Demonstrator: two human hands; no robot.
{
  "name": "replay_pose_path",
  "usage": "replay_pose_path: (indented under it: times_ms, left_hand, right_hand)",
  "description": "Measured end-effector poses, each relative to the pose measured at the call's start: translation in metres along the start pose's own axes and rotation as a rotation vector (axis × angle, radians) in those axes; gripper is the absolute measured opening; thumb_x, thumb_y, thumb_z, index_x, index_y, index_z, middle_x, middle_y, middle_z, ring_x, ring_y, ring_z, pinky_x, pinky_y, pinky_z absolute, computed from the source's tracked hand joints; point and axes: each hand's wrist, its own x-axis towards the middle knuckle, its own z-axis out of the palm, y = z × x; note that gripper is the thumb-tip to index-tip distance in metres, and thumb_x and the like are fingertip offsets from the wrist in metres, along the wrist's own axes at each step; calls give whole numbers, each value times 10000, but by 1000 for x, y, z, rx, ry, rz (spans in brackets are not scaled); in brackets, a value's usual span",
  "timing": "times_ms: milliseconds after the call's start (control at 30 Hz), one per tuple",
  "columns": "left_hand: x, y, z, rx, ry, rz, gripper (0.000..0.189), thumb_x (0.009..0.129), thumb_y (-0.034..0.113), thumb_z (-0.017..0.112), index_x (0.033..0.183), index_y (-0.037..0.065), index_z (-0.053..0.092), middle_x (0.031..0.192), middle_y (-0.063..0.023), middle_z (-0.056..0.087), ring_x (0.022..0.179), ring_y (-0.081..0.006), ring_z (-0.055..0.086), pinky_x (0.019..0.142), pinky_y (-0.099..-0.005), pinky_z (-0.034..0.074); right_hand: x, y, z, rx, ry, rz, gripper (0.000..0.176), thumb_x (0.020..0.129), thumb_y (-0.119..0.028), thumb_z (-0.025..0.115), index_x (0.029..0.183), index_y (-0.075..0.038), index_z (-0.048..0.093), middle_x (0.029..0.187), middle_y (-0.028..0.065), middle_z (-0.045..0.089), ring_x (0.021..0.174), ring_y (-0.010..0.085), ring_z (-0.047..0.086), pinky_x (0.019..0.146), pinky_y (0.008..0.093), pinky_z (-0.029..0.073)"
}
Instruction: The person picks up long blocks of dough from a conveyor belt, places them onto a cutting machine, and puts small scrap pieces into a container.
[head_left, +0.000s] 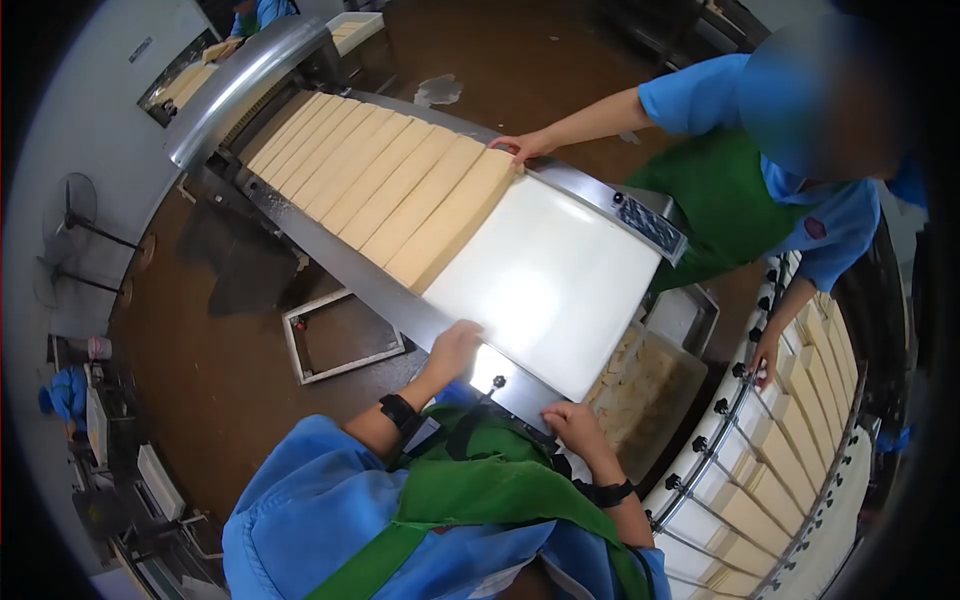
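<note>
My left hand (pixel 455 350) rests at the near metal edge of the conveyor (pixel 375 290), its fingers curled at the border of the white belt (pixel 540 270). Whether it holds anything there is hidden. Farther right along the same edge lies my right hand (pixel 574 425), fingers bent in over the metal rail; what is under them cannot be made out. Long pale yellow slabs (pixel 400 190) lie side by side across the upper left part of the belt, beyond my left hand. A co-worker's hand (pixel 525 147) touches the far end of the nearest slab.
The co-worker in a green apron (pixel 700 200) stands across the conveyor, other hand on a curved conveyor (pixel 700 500) with slabs at right. A bin of scraps (pixel 645 400) sits between. An empty frame (pixel 345 335) lies on the floor; fans (pixel 75 220) stand left.
</note>
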Motion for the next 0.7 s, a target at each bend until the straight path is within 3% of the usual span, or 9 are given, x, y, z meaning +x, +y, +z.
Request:
replay_pose_path:
  times_ms: [100, 200, 233, 300, 333, 433, 533, 633, 700]
  left_hand:
    - [14, -37, -22, -14, 144, 76, 198, 933, 152, 464, 985, 23, 606, 844, -132, 633, 788, -234, 601, 732, -324, 462]
    - [26, -51, -45, -10, 247, 8, 200, 916, 156, 486, 961, 9, 615, 810, -137, 632, 754, -229, 606, 705, -319, 470]
    - [30, -54, -52, -17, 273, -22, 206, 907, 159, 494, 950, 2, 620, 805, -148, 637, 750, -240, 615, 701, -322, 474]
    - [40, -63, -65, -31, 313, -79, 188, 925, 146, 493, 980, 7, 606, 743, -86, 587, 720, -168, 558, 691, -294, 461]
    - [44, -67, -72, -37, 334, -109, 179, 933, 140, 493, 995, 10, 599, 712, -55, 562, 705, -132, 530, 686, -280, 455]
    - [60, -79, -92, -172, 391, -230, 204, 930, 154, 508, 1043, -1, 576, 799, -73, 564, 741, -144, 529, 701, -277, 453]
    - [76, -83, -106, 113, 562, -69, 296, 880, 156, 550, 1115, -23, 540, 959, -197, 561, 868, -261, 554, 753, -349, 455]
    - [93, -98, -120, 439, 520, -61, 364, 843, 167, 592, 1152, -9, 517, 1153, -241, 459, 996, -354, 504, 857, -407, 428]
    - [104, -94, -124, 422, 490, -78, 410, 823, 180, 603, 1177, -3, 506, 1150, -266, 452, 1018, -403, 484, 881, -442, 410]
  right_hand:
    - [18, -19, 15, 18, -77, 96, 151, 845, -150, 600, 900, -23, 659, 891, 143, 665, 812, 277, 637, 728, 337, 490]
    - [35, -22, 26, -52, -52, -2, 172, 875, -162, 578, 932, -20, 658, 768, 99, 653, 693, 180, 610, 649, 291, 477]
    - [40, -27, 26, -56, -58, 1, 183, 876, -177, 573, 929, -23, 656, 809, 122, 654, 736, 223, 619, 675, 315, 481]
    - [52, -43, 27, -65, -73, 9, 206, 880, -209, 562, 923, -28, 651, 891, 168, 658, 823, 310, 636, 728, 362, 488]
    - [57, -50, 28, -58, -84, -3, 218, 884, -221, 556, 924, -29, 650, 882, 170, 657, 814, 321, 633, 725, 368, 488]
    - [77, -69, 31, -73, -122, -37, 243, 890, -250, 547, 927, -32, 648, 857, 175, 654, 790, 351, 625, 716, 383, 487]
    - [106, -93, 35, -106, -132, -67, 239, 882, -255, 557, 923, -39, 651, 842, 175, 652, 778, 363, 617, 708, 390, 486]
    - [132, -134, 40, -72, -92, -142, 223, 875, -244, 564, 909, -41, 650, 823, 174, 648, 774, 356, 614, 699, 397, 482]
    - [154, -160, 40, -111, -80, -255, 215, 871, -232, 566, 900, -34, 643, 803, 171, 645, 758, 347, 614, 689, 405, 478]
